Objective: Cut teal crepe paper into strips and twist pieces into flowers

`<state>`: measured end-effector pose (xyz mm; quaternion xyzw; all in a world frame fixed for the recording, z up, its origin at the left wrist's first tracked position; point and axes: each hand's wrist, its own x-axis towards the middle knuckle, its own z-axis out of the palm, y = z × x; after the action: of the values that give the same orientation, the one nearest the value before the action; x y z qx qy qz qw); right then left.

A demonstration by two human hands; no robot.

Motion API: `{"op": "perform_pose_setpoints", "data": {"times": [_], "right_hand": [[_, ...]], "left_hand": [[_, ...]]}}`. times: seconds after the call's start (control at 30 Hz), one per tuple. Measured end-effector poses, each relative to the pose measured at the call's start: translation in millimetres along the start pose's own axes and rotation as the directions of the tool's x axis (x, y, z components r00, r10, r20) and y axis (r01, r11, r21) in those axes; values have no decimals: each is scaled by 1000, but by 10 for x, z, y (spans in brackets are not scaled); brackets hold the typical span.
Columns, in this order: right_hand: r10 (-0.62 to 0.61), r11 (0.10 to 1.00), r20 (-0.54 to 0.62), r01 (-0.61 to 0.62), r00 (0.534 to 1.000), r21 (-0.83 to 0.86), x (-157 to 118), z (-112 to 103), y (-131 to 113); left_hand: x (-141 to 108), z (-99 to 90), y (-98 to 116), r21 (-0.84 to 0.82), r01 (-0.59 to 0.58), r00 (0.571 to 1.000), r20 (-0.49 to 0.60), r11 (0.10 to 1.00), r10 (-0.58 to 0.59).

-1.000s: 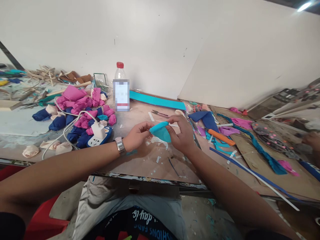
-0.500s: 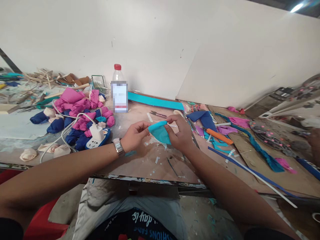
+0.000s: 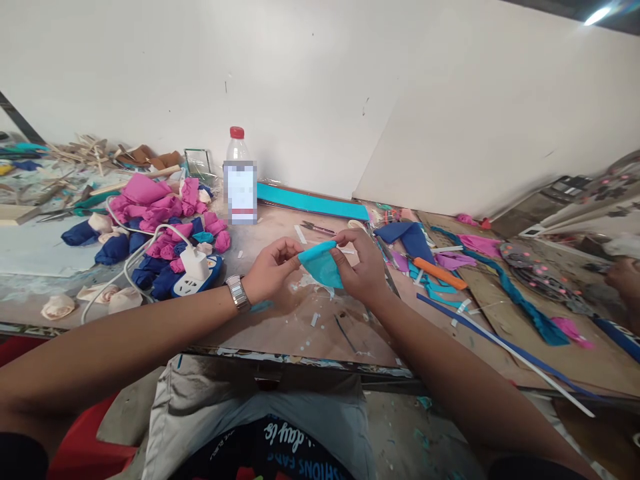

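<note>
A small turquoise piece of thin crepe-like material (image 3: 323, 263) is stretched between my two hands above the table, its upper edge rolled or folded over. My left hand (image 3: 273, 268) pinches its left end between thumb and fingers; a metal watch sits on that wrist. Gripping the right end is my right hand (image 3: 363, 267), thumb towards me and fingers behind. The lower part of the piece hangs as a rounded flap over the brown tabletop (image 3: 285, 333). A long turquoise strip (image 3: 313, 200) lies behind the hands against the wall.
Left, pink, navy and cream rolled flowers (image 3: 150, 213) heap around a power strip (image 3: 197, 277) with a white cable. A red-capped bottle (image 3: 237, 143) stands behind a phone (image 3: 241, 193). An orange-handled cutter (image 3: 437, 272) and coloured scraps lie right. Another person's hand (image 3: 624, 277) shows far right.
Almost nothing differs. Both hands keep their pinch on the turquoise piece, and the view has shifted very slightly.
</note>
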<state>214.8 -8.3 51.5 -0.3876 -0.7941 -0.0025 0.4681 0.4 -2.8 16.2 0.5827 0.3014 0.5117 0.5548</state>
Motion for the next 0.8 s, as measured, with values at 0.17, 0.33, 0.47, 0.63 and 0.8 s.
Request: {"op": "perform_pose_setpoints", "data": {"times": [0.17,0.33,0.47,0.63,0.8], "right_hand": [[-2,1000,-11,2,1000,-7,1,-3,-18],[31,999,25,-30,999,-38,-3,-8,6],[18,996,150,-4,989,-94,-24,16,46],[-74,993,287,97,955,-67,-42,35,12],[-111,991,320,131,941,-42,-44,27,-54]], "left_hand": [[-2,0,-12,45,19,999,28,999,-21],[-1,-14,-23,105,47,999,-28,993,-44],[3,-27,-16,118,4,996,-89,993,6],[-40,4,-18,170,-87,996,50,982,80],[-68,18,-27,253,-130,989,102,959,107]]}}
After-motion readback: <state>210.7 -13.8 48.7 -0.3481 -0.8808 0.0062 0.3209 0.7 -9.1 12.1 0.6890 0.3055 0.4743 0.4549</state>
